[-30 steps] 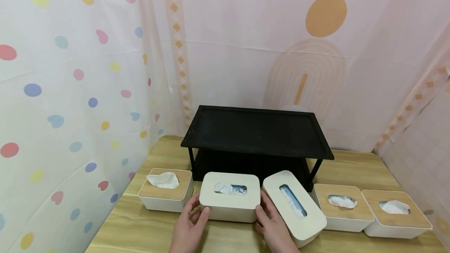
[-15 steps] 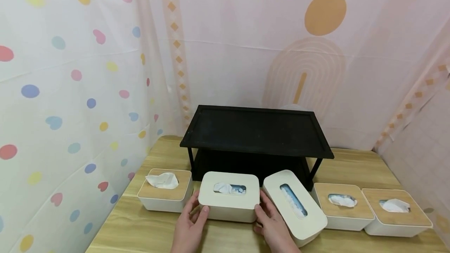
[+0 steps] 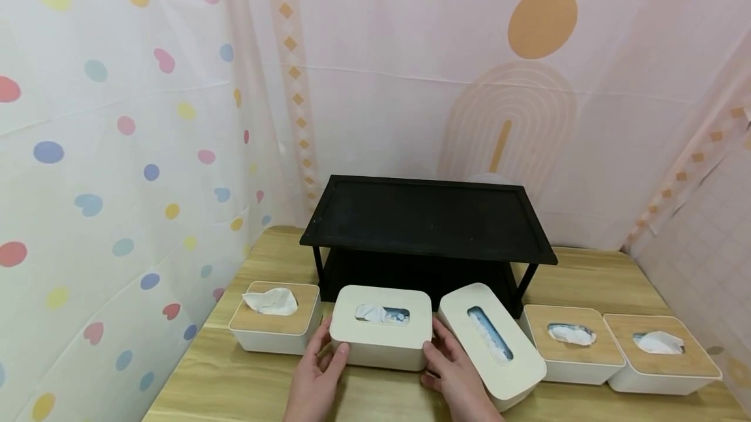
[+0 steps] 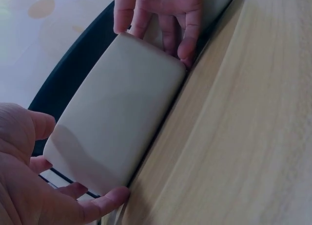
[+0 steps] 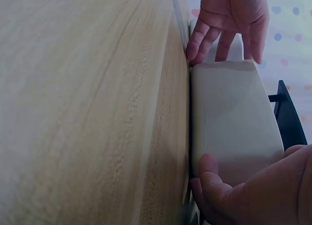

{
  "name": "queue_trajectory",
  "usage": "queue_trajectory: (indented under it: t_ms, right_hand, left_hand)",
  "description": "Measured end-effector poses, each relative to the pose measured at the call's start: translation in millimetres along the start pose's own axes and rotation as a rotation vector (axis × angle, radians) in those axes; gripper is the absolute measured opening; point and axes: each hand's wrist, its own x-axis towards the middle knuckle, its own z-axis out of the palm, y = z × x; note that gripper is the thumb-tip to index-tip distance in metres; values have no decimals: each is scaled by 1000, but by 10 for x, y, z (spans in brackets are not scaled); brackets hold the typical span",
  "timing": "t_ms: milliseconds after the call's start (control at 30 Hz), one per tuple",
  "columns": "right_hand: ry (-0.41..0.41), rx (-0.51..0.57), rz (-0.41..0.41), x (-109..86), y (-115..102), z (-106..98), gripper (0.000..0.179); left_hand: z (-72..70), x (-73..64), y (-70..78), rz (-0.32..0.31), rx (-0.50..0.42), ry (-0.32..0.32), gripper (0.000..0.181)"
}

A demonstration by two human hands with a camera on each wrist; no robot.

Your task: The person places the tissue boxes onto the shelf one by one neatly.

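Observation:
In the head view a cream tissue box [image 3: 382, 357] with an oval slot lies between my two hands, in front of the black rack. My left hand [image 3: 317, 376] grips its left end, thumb at the front corner and fingers round the side. At the right end my right hand [image 3: 456, 370] holds it the same way, its fingers partly in the gap beside a second, slanted cream tissue box [image 3: 525, 370]. Both wrist views show the held tissue box [image 4: 117, 108] low along the wooden tabletop, with fingers at its opposite ends.
A two-tier black rack [image 3: 428, 220] stands behind the boxes. A wood-lidded tissue box [image 3: 270, 340] sits at the left, and two more, a nearer one [image 3: 572, 370] and a farther one [image 3: 663, 383], at the right. Patterned curtains [image 3: 375, 83] enclose the wooden table [image 3: 205, 376].
The head view has shifted a little. Both hands keep their hold on the tissue box, which stands almost where it was, at most slightly further left.

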Motion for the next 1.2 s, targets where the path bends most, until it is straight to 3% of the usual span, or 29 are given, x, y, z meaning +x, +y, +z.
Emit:
queue_trajectory:
  t_ms: [233, 467, 933, 1200]
  right_hand:
    - [15, 28, -21, 8, 30, 3, 75]
    - [38, 50, -19, 3, 15, 21, 74]
    - [42, 49, -36, 44, -17, 81, 70]
    - [21, 54, -53, 74, -38, 125, 69]
  left_hand:
    - [-13, -19, -12, -9, -41, -60, 79]
    - [-8, -63, -27, 29, -67, -95, 85]
    - [7, -28, 15, -20, -96, -84, 92]
    - [-5, 23, 9, 20, -86, -55, 91]
